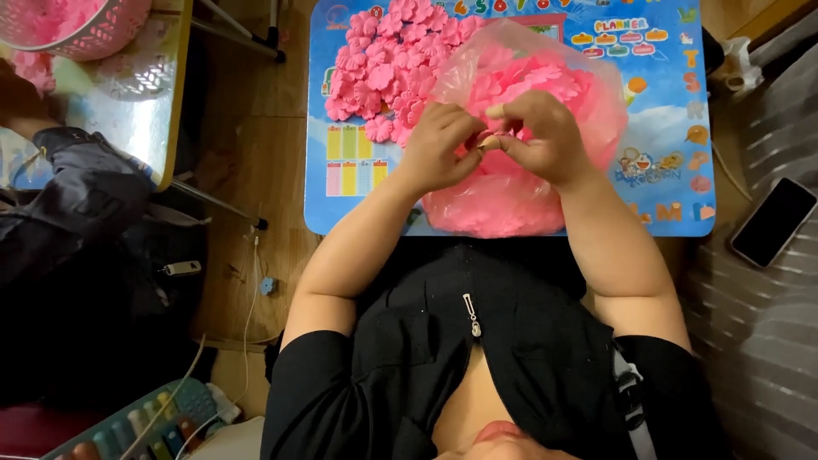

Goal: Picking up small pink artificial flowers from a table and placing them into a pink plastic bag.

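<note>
Clear pink-filled plastic bag [528, 183] mid-table; dark phone screen [774, 221] — far right.

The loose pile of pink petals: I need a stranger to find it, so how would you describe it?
Start at the small blue table. The loose pile of pink petals lies on its far left part. Unlike the petals beside it, it is outside the clear plastic bag.

Left hand [436, 146], right hand [545, 136] touching, fingers seemingly pinched.

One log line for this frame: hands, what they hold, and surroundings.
left hand: pinching small piece | right hand: pinching same piece | beneath: plastic bag of pink flowers | loose flower pile | blue table | phone
</note>
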